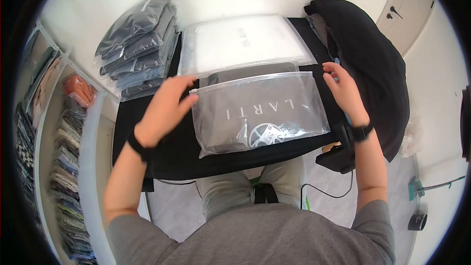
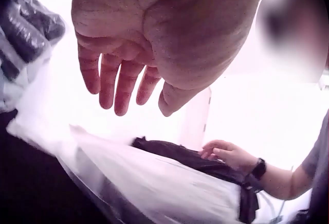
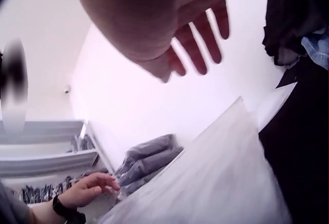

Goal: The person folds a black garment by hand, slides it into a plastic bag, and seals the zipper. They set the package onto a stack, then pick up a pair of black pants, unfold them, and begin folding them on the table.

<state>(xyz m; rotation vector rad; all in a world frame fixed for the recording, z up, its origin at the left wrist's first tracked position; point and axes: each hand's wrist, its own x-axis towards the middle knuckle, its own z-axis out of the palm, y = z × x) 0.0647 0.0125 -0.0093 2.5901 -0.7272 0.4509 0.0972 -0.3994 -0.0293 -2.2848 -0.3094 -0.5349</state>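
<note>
A clear zip bag (image 1: 260, 113) printed LARTI, with a dark grey item inside, lies at the near side of the black-covered table (image 1: 167, 152). The left hand (image 1: 167, 105) is by its upper left corner, fingers relaxed and apart; whether a fingertip touches the bag is unclear. Off the bag's right edge, the right hand (image 1: 343, 91) hovers with loosely bent fingers, holding nothing. Both palms show empty in the wrist views, the left hand (image 2: 159, 44) and the right hand (image 3: 175, 28) with fingers spread.
Behind the bag lies a stack of white plastic bags (image 1: 235, 44). Bagged dark garments (image 1: 140, 49) are piled at the back left. Black cloth (image 1: 368, 68) is heaped on the right. Shelves of folded garments (image 1: 71, 167) stand at far left; a cable (image 1: 326, 195) hangs below the table.
</note>
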